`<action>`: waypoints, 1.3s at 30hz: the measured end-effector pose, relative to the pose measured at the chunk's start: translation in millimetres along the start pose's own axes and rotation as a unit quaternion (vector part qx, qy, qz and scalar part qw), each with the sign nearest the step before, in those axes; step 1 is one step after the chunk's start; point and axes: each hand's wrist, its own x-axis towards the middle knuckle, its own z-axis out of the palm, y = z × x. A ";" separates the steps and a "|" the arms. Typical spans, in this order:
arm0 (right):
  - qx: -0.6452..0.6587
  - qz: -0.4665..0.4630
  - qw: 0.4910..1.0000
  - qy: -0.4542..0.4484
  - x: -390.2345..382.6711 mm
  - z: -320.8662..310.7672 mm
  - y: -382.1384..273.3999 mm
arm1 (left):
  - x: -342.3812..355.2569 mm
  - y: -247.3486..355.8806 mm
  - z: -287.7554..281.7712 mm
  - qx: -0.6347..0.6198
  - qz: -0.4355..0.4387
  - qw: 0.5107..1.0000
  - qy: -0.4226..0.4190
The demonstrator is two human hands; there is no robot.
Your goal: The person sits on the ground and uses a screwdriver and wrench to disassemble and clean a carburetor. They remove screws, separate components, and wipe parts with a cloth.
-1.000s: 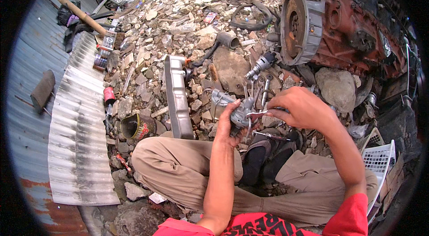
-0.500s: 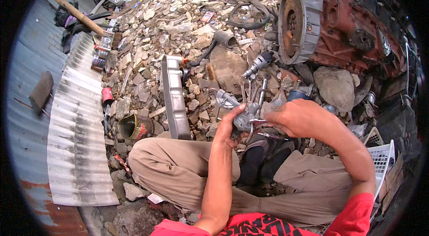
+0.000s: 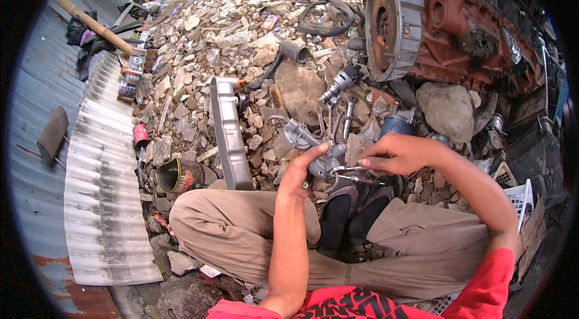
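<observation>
The small grey metal part (image 3: 322,165) sits right over the person's crossed legs, just above the dark shoes (image 3: 350,216), held up off the rubble. Its long axis runs roughly up and away from the person, its rounded head pointing toward the far stones, its lower end down toward the lap. The left hand (image 3: 304,171) is wrapped around it from the left side, thumb up along the body, gripping it firmly. From the right come the pliers (image 3: 353,174), lying nearly level, tips touching the part's right flank. The right hand (image 3: 401,153) is closed around their handles (how the tips themselves stand is too small to tell). So the left hand is nearer, in full contact; the right reaches only through the tool.

Further out: a long grey metal cover (image 3: 228,132) lies lengthwise on the stones to the left, a cut-open tin can (image 3: 175,175) beside the left knee, and the big rust-red engine block (image 3: 458,23) looms upper right.
</observation>
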 end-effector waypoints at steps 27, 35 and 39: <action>0.551 0.197 0.776 -0.236 -62.9 75.6 59.4 | 3.0 -51.2 17.1 0.425 0.357 0.799 -0.230; 0.483 0.243 0.828 -0.153 -61.0 88.9 36.8 | 0.5 -70.8 -7.3 0.373 0.307 0.849 -0.214; 0.450 0.234 0.851 -0.139 -61.5 70.7 27.1 | -2.8 -71.2 3.6 0.286 0.312 0.890 -0.168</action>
